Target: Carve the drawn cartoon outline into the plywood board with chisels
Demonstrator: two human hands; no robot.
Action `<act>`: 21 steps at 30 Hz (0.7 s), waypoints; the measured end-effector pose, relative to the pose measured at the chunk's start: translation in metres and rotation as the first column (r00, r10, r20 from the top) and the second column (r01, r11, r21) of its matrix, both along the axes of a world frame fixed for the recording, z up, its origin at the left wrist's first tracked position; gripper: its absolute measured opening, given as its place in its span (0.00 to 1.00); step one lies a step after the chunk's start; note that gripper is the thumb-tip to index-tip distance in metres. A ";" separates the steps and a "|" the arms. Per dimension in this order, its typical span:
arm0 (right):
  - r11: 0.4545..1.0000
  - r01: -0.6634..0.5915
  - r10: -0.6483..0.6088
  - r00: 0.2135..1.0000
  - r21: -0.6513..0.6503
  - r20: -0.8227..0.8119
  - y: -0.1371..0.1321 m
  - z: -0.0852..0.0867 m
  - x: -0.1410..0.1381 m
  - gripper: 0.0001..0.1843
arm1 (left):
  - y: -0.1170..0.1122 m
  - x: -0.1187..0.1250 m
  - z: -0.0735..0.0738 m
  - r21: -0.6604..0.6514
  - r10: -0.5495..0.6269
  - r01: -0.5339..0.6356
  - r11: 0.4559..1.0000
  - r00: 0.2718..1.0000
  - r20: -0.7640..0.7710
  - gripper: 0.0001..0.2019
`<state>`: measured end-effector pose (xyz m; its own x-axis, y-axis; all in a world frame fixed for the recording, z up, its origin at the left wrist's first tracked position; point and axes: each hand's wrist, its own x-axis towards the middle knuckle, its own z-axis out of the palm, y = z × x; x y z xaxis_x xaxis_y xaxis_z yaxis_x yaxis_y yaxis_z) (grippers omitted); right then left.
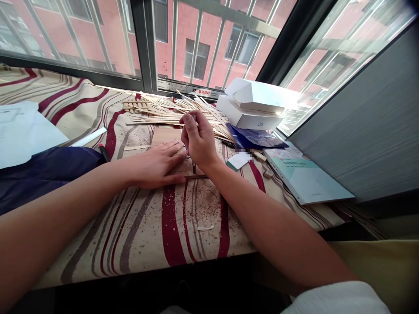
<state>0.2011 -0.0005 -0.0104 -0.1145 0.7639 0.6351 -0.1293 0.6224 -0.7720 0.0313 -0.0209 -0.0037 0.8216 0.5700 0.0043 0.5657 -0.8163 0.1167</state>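
Note:
My left hand (160,163) lies flat with its fingers stretched out, pressing on a thin brown board (161,136) on the cloth-covered surface. A pale wooden strip (135,148) sticks out to the left from beneath its fingers. Just to the right, my right hand (199,139) is closed in a fist above the board, close to the left fingertips. Below the fist a short, narrow dark and metallic piece (194,168) points down at the board. Most of what the fist holds is hidden, so its kind cannot be told.
Behind my hands lies a heap of thin wooden sticks (183,107). White boxes (255,117), dark blue plastic (257,137), a white card (238,161) and a book (306,174) are on the right. Paper (29,131) and dark blue fabric (49,176) lie left. Crumbs dot the striped cloth (147,226).

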 end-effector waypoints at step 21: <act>0.987 -0.063 0.095 0.971 -0.148 0.218 0.002 -0.004 -0.010 0.14 | -0.005 0.006 -0.001 -0.031 0.145 -0.146 0.989 0.989 -0.020 0.44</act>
